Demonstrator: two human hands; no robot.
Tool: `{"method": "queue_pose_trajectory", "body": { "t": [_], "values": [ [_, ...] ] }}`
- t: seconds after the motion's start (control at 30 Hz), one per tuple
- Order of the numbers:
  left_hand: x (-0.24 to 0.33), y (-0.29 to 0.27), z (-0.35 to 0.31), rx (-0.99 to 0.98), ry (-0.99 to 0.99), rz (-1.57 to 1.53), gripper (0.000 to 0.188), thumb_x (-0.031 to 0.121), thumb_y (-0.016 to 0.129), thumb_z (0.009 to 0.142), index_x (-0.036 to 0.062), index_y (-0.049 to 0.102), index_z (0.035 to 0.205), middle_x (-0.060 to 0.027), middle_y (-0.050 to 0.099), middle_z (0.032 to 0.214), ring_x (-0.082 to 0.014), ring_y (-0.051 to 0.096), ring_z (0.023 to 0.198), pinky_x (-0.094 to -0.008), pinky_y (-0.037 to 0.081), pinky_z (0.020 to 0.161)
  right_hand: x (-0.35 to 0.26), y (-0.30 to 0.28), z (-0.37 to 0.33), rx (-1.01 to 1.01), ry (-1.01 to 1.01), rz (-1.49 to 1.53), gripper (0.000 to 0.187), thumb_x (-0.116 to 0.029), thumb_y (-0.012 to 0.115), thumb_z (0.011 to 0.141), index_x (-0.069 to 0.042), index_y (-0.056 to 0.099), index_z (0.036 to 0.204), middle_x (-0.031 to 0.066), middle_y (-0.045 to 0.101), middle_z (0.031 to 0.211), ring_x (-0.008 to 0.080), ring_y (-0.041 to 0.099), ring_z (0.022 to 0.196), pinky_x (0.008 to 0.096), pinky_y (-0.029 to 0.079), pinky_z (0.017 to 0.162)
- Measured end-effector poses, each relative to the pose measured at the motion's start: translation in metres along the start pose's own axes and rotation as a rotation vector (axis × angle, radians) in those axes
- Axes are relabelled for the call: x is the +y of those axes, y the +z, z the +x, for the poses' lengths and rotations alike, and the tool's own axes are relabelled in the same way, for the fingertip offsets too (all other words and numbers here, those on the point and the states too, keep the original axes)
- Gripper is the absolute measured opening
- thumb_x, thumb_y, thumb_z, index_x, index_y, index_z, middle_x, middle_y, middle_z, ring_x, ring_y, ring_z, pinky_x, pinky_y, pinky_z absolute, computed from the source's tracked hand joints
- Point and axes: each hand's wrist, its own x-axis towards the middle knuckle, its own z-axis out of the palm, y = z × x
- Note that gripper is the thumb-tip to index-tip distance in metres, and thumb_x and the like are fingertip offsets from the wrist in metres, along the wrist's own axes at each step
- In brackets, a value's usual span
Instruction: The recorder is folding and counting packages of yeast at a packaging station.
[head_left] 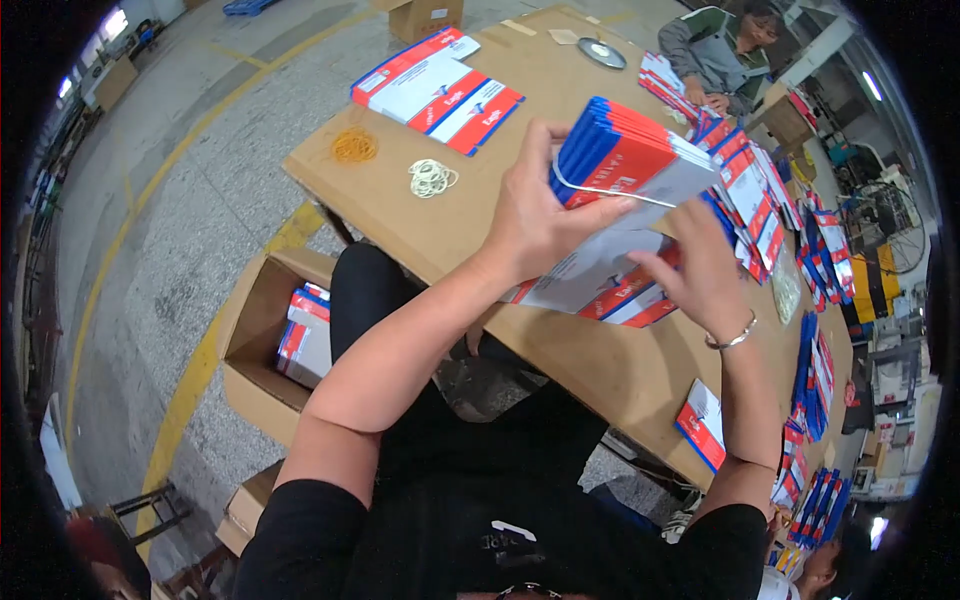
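My left hand [545, 205] grips a bundle of flat-folded red, white and blue printed packets [615, 150], tilted upright above the table. A white rubber band [610, 192] runs taut across the bundle's lower part. My right hand [700, 265] is at the band's right end, fingers curled around it and thumb apart; those fingers are slightly blurred. Just below both hands, more of the same packets [625, 300] lie on the brown table [560, 345], partly hidden by my hands. A metal bracelet [732, 332] circles my right wrist.
White rubber bands [432, 178] and orange bands [354, 145] lie in piles at left, near flat packets [440, 95]. A cardboard box [250, 345] holding packets stands beside my leg. Several packet stacks [745, 190] line the right side. A co-worker [715, 60] sits across; a round metal dish [603, 53] lies far back.
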Motion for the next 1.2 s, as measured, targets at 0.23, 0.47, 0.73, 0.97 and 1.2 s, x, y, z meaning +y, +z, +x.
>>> {"method": "queue_pose_trajectory", "body": {
  "t": [0.23,0.47,0.73,0.97,1.2],
  "values": [
    [-0.083,-0.021,-0.065,-0.063,-0.266,-0.020,0.071,0.016,0.089,0.069,-0.0001,0.051,0.128,-0.0115,0.068,0.109,-0.0158,0.063,0.104,-0.0324,0.051,0.091,0.010,0.041,-0.016,-0.048,0.093,-0.017,0.037,-0.035,0.073,0.082,-0.003,0.055,0.085,0.0157,0.060,0.076,0.0357,0.061,0.068,0.0441,0.046,0.057],
    [-0.079,-0.024,-0.064,-0.055,-0.321,0.054,0.060,0.015,0.087,0.072,0.0010,0.055,0.121,-0.0075,0.067,0.103,-0.0115,0.062,0.090,-0.0305,0.052,0.080,0.009,0.036,-0.011,-0.055,0.083,-0.146,0.041,-0.040,0.071,0.083,-0.003,0.056,0.072,0.0143,0.060,0.070,0.0343,0.062,0.065,0.0424,0.045,0.054],
    [-0.120,-0.028,-0.100,-0.030,-0.070,0.224,0.045,0.024,0.086,0.074,0.0042,0.062,0.106,-0.0105,0.068,0.096,-0.0238,0.067,0.084,-0.0362,0.052,0.075,0.002,0.006,-0.015,-0.041,0.176,-0.223,0.040,-0.038,0.075,0.080,-0.003,0.056,0.076,0.0147,0.059,0.071,0.0337,0.061,0.066,0.0428,0.046,0.058],
    [-0.054,-0.009,-0.076,-0.085,-0.074,0.343,0.036,0.020,0.083,0.069,0.0065,0.060,0.094,-0.0140,0.063,0.084,-0.0358,0.063,0.080,-0.0416,0.050,0.069,-0.117,-0.054,0.019,-0.108,-0.462,-0.546,0.036,-0.016,0.069,0.078,0.000,0.063,0.110,0.0156,0.063,0.114,0.0350,0.059,0.112,0.0405,0.048,0.091],
    [-0.030,-0.018,-0.022,-0.122,0.322,0.684,0.037,0.019,0.082,0.066,0.0089,0.056,0.090,-0.0122,0.059,0.085,-0.0343,0.059,0.083,-0.0427,0.046,0.070,-0.043,-0.028,0.053,-0.277,-0.261,-0.847,0.012,-0.018,0.062,0.081,-0.010,0.053,0.085,0.0062,0.053,0.076,0.0254,0.060,0.079,0.0411,0.049,0.068]
  ]
}}
